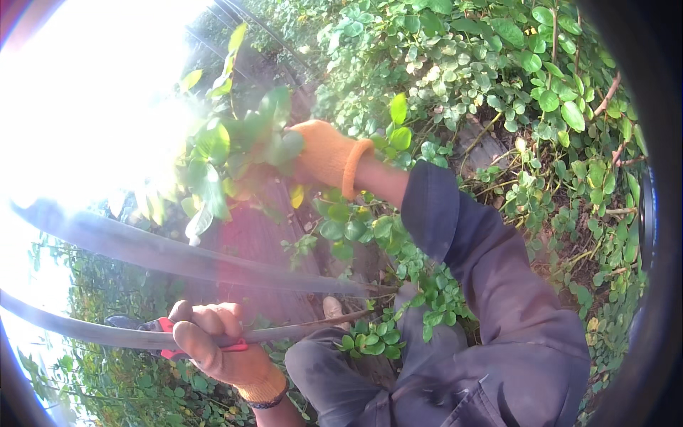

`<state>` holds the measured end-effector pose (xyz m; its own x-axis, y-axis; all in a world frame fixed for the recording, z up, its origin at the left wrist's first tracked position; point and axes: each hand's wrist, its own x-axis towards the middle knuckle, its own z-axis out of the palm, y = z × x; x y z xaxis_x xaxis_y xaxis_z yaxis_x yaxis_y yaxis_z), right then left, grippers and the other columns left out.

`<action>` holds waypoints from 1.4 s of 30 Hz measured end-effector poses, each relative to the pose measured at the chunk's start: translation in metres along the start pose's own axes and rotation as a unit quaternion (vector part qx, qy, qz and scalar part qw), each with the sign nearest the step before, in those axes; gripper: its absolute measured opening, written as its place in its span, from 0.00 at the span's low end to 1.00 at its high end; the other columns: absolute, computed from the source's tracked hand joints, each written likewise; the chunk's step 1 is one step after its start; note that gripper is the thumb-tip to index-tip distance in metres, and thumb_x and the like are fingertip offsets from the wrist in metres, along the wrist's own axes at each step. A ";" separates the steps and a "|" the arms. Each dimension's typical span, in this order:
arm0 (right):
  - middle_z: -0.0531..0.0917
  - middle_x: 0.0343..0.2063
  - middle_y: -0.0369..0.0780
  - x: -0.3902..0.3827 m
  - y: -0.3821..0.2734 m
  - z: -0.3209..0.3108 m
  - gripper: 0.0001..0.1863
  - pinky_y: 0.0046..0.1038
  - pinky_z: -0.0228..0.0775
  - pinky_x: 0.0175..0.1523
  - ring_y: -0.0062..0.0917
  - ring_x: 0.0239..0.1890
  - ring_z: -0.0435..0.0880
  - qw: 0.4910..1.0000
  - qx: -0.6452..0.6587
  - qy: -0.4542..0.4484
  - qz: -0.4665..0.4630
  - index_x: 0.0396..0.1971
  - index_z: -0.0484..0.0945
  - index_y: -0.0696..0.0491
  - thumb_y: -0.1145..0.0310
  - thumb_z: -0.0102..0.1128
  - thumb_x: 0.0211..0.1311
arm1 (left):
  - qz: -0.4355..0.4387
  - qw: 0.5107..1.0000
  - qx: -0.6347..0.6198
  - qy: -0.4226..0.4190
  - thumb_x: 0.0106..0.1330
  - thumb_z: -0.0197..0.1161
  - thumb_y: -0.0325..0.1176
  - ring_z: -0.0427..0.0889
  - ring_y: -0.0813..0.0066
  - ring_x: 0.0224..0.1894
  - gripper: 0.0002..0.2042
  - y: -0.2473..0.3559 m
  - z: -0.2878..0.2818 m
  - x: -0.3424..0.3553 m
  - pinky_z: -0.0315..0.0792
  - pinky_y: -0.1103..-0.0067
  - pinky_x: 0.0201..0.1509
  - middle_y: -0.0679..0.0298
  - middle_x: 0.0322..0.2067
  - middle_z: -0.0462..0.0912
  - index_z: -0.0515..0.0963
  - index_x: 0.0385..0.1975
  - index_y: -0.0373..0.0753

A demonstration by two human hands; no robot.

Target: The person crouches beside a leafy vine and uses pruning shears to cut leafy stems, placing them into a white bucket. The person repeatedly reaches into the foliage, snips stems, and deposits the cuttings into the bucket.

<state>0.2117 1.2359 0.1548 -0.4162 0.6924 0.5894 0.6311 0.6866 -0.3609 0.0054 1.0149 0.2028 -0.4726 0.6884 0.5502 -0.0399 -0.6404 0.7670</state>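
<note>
My left hand (220, 349), in an orange knitted glove with a grey-brown coated palm, is closed round red-handled pruning shears (168, 333). Their dark blades point left. A long grey band (78, 329) passes by the same fingers; whether they also grip it, I cannot tell. Farther up, my right hand (320, 153) wears an orange glove and reaches left into a bunch of leafy green stems (220, 153). Its fingers are mostly hidden by the leaves, but they seem closed on the stems. Glare and blur wash out part of the bunch.
A second grey band (178, 257) curves above the first. Dense leafy bushes (455, 78) with thorny-looking brown canes (610, 94) crowd the right side. Leafy shoots (377, 338) rise between my dark-trousered legs (341, 370). More foliage (99, 281) stands at the left, beside bright glare.
</note>
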 end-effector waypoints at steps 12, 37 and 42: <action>0.89 0.35 0.47 -0.159 0.130 -0.064 0.07 0.43 0.82 0.44 0.44 0.40 0.90 0.879 -0.307 -0.009 0.365 0.34 0.88 0.51 0.69 0.63 0.59 | -0.001 0.993 0.107 0.041 0.75 0.54 0.43 0.57 0.84 0.18 0.17 0.000 0.007 -0.003 0.69 0.81 0.32 0.73 0.19 0.56 0.73 0.41 0.32; 0.85 0.47 0.41 -0.095 0.332 0.010 0.17 0.37 0.75 0.54 0.38 0.50 0.84 0.843 -0.449 -0.079 0.286 0.45 0.84 0.47 0.60 0.65 0.55 | -0.017 0.996 0.034 0.079 0.75 0.58 0.37 0.61 0.85 0.22 0.09 -0.019 0.057 0.006 0.63 0.82 0.28 0.73 0.25 0.63 0.70 0.46 0.40; 0.88 0.31 0.46 -0.140 0.253 0.068 0.12 0.43 0.79 0.42 0.43 0.38 0.89 0.861 -0.180 0.013 0.475 0.38 0.86 0.50 0.61 0.57 0.63 | -0.003 0.995 0.071 0.072 0.77 0.56 0.40 0.61 0.85 0.23 0.13 -0.033 0.061 0.010 0.66 0.82 0.31 0.73 0.25 0.62 0.70 0.49 0.36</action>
<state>0.3852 1.3275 -0.0678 0.4127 0.8949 0.1700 0.8425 -0.3041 -0.4446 0.0559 1.0636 0.2026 -0.5943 0.6295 0.5006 0.0772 -0.5749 0.8146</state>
